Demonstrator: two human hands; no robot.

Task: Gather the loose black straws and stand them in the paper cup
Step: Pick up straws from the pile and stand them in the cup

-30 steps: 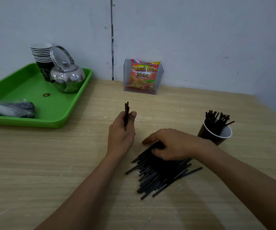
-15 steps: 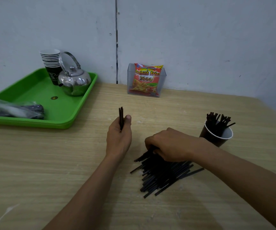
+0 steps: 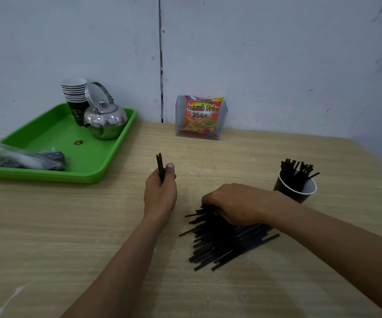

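Observation:
A pile of loose black straws (image 3: 222,244) lies on the wooden table in front of me. My right hand (image 3: 236,203) rests on the far end of the pile, its fingers curled onto straw ends there. My left hand (image 3: 160,191) grips a few black straws (image 3: 160,166) that stick up past my thumb, to the left of the pile. The dark paper cup (image 3: 294,191) stands to the right of my right hand, with several black straws (image 3: 296,171) standing in it.
A green tray (image 3: 54,157) at the left holds a steel kettle (image 3: 105,120), a stack of paper cups (image 3: 75,97) and a plastic-wrapped bundle (image 3: 25,158). A clear box with a French fries packet (image 3: 201,117) stands by the wall.
My right hand has drawn slightly toward me along the pile's far end. My left hand keeps holding its few straws upright. The view has tilted a little.

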